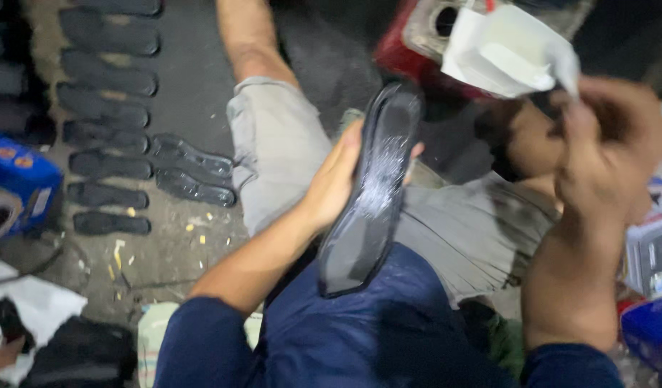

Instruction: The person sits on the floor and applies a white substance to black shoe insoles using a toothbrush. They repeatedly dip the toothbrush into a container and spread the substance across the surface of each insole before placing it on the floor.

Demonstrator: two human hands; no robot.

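view from a head camera looking down at a seated person's lap. the left hand (pixel 338 179) grips a black shoe sole (pixel 370 194) from behind, holding it tilted on edge above the blue-clad lap, its shiny inner face wet with what looks like glue. the right hand (pixel 604 165), blurred, is raised to the right, closed around something small, perhaps a brush, though the blur hides it. a white container (pixel 507 50) sits just above that hand. rows of dark soles (pixel 108 108) lie on the concrete floor (pixel 194 79) at left. the step looks like coating the sole; the next stroke would need the sole held steady, face up.
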